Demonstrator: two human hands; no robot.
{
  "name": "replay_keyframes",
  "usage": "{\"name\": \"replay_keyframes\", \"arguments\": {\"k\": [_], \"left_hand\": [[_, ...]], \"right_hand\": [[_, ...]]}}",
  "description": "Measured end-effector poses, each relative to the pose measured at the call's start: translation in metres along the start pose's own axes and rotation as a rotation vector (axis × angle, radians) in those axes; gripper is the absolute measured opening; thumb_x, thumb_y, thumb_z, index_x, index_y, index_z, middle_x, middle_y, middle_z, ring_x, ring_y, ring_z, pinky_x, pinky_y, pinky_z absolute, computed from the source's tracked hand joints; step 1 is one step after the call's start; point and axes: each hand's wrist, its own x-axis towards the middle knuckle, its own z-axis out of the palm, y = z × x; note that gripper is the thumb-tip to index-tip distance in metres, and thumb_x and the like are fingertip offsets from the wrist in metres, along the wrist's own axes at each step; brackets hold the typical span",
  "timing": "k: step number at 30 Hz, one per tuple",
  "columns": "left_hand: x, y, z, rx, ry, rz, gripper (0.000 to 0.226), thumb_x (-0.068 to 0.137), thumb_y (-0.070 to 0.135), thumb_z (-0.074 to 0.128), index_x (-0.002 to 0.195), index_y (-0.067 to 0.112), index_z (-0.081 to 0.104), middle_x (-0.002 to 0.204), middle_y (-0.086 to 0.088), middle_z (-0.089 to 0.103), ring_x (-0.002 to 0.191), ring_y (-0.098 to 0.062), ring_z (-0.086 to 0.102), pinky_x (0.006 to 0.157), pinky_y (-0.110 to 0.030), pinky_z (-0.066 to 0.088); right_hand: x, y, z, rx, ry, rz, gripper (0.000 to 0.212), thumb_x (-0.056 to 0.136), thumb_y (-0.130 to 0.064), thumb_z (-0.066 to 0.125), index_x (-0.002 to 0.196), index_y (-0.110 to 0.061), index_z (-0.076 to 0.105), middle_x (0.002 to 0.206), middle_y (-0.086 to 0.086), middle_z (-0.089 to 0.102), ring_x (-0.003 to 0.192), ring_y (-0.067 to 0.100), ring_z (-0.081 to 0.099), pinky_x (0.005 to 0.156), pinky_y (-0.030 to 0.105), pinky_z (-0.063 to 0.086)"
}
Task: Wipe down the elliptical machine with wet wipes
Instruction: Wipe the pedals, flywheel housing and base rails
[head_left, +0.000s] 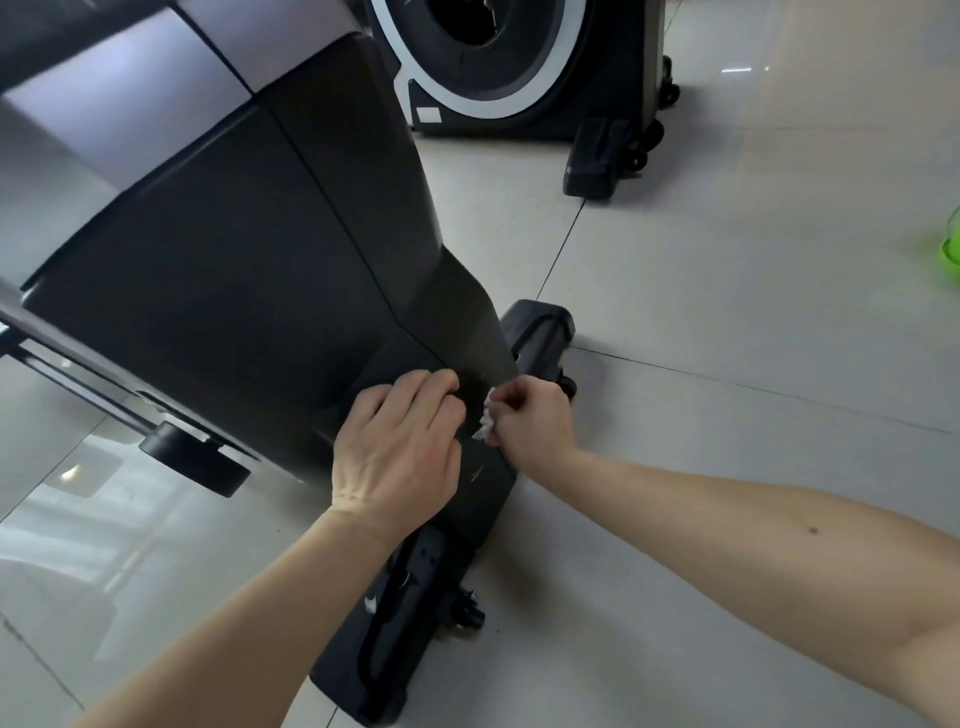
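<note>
From the head camera, the elliptical machine (234, 260) fills the left and middle, and its dark shroud serves as the landmark. At the narrow lower end of that shroud the left hand (400, 452) lies palm-down on the plastic, its fingers bent at the tips and holding nothing that I can see. Just to the right of it, at the shroud's right edge, the right hand (530, 421) is closed round a wadded white wet wipe (484, 423), which touches the shroud there. The stabiliser bar (395, 623) runs crosswise beneath the shroud's lower end, and a small white scrap (371, 604) lies on it (possibly a torn bit of wipe, too small to tell). A second machine (493, 62) stands beyond the shroud's top.

The step in hand looks like rubbing a mark low on the shroud. To do it well, I would keep the left hand braced, press with a fresh face of the wipe, work in short overlapping strokes along the edge seam, then carry on down to the stabiliser bar and lift that scrap.
</note>
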Motion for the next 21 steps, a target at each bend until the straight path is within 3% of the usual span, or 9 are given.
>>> {"name": "replay_keyframes", "arguments": {"k": [6, 9, 12, 15, 17, 20, 21], "left_hand": [[0.002, -0.002, -0.001, 0.000, -0.033, 0.017, 0.012, 0.083, 0.014, 0.059, 0.089, 0.016, 0.069, 0.120, -0.001, 0.070, 0.111, -0.022, 0.062, 0.087, -0.037, 0.041], [0.001, 0.000, -0.002, -0.008, -0.043, 0.006, 0.013, 0.084, 0.014, 0.057, 0.089, 0.017, 0.069, 0.121, -0.001, 0.069, 0.111, -0.022, 0.062, 0.087, -0.037, 0.041], [0.003, -0.001, -0.004, -0.011, -0.063, 0.010, 0.013, 0.083, 0.015, 0.058, 0.089, 0.017, 0.070, 0.121, -0.001, 0.069, 0.112, -0.022, 0.062, 0.087, -0.037, 0.042], [0.003, -0.003, -0.004, 0.009, -0.057, 0.014, 0.013, 0.082, 0.015, 0.059, 0.090, 0.016, 0.069, 0.121, -0.002, 0.069, 0.112, -0.023, 0.062, 0.087, -0.038, 0.043], [0.000, -0.001, -0.004, -0.009, -0.073, 0.018, 0.014, 0.083, 0.014, 0.058, 0.090, 0.016, 0.069, 0.122, -0.002, 0.069, 0.112, -0.023, 0.062, 0.087, -0.037, 0.043], [0.001, -0.001, -0.003, -0.021, -0.055, 0.005, 0.014, 0.084, 0.014, 0.056, 0.087, 0.017, 0.069, 0.121, 0.000, 0.069, 0.112, -0.022, 0.062, 0.087, -0.036, 0.043], [0.000, 0.000, -0.004, -0.029, -0.057, 0.010, 0.014, 0.084, 0.014, 0.056, 0.087, 0.017, 0.069, 0.121, 0.000, 0.069, 0.112, -0.021, 0.062, 0.087, -0.036, 0.043]], "right_hand": [[0.014, -0.029, -0.005, 0.067, 0.053, -0.161, 0.019, 0.090, -0.004, 0.067, 0.080, -0.019, 0.069, 0.075, 0.001, 0.072, 0.067, 0.019, 0.072, 0.064, 0.037, 0.061], [0.003, -0.002, -0.004, -0.032, -0.028, -0.031, 0.020, 0.091, -0.001, 0.066, 0.080, -0.018, 0.067, 0.079, 0.005, 0.071, 0.070, 0.021, 0.073, 0.067, 0.045, 0.063], [0.017, -0.019, -0.006, -0.002, 0.006, -0.094, 0.012, 0.087, -0.012, 0.071, 0.080, -0.022, 0.070, 0.081, 0.001, 0.073, 0.075, 0.022, 0.074, 0.071, 0.048, 0.063], [0.019, -0.040, -0.007, 0.018, 0.042, -0.243, 0.011, 0.091, -0.010, 0.070, 0.085, -0.019, 0.071, 0.081, -0.005, 0.072, 0.076, 0.007, 0.070, 0.073, 0.026, 0.059], [0.010, -0.021, -0.005, -0.008, 0.030, -0.177, 0.012, 0.093, -0.005, 0.068, 0.087, -0.014, 0.069, 0.083, -0.002, 0.071, 0.077, 0.005, 0.070, 0.070, 0.020, 0.058], [0.005, 0.014, -0.002, -0.013, -0.025, 0.080, 0.016, 0.092, 0.000, 0.065, 0.082, -0.012, 0.069, 0.082, 0.010, 0.072, 0.078, 0.033, 0.074, 0.069, 0.048, 0.064], [0.009, 0.014, -0.003, -0.028, -0.009, 0.093, 0.017, 0.091, -0.002, 0.067, 0.079, -0.015, 0.069, 0.080, 0.010, 0.072, 0.075, 0.033, 0.074, 0.068, 0.051, 0.063]]}}
